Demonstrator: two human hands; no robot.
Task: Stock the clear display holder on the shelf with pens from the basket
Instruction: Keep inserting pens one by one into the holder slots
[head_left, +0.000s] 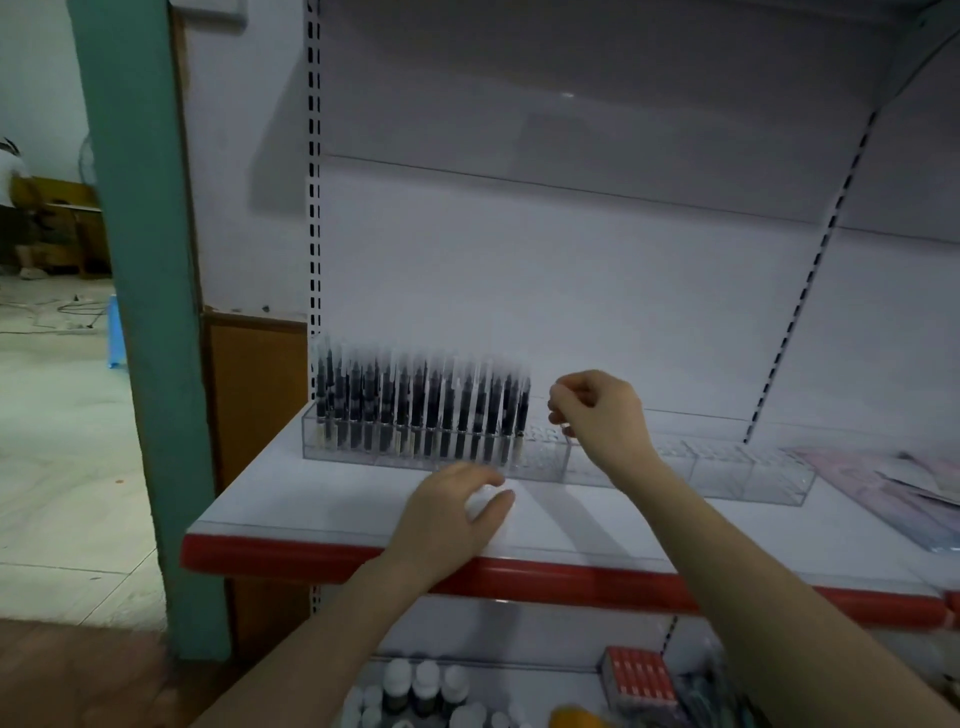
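The clear display holder (727, 473) stands along the back of the shelf (311, 512). Its left end is packed with black pens (426, 410), long axes vertical. Just right of that block the right hand (597, 415) hovers over the next bare slots, fingers curled, seemingly pinching a pale pen (563, 422) upright, probably to drop it straight in. In front of the holder the left hand (452, 514) rests, fingers curled round something whitish and blurred, I cannot tell what

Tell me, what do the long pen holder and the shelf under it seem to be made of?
Display holder: clear glossy plastic, probably acrylic; the pens and the shelf show through its walls. Shelf: smooth white surface, likely painted sheet metal, though laminate is possible. Its red front strip looks like plastic or painted trim.
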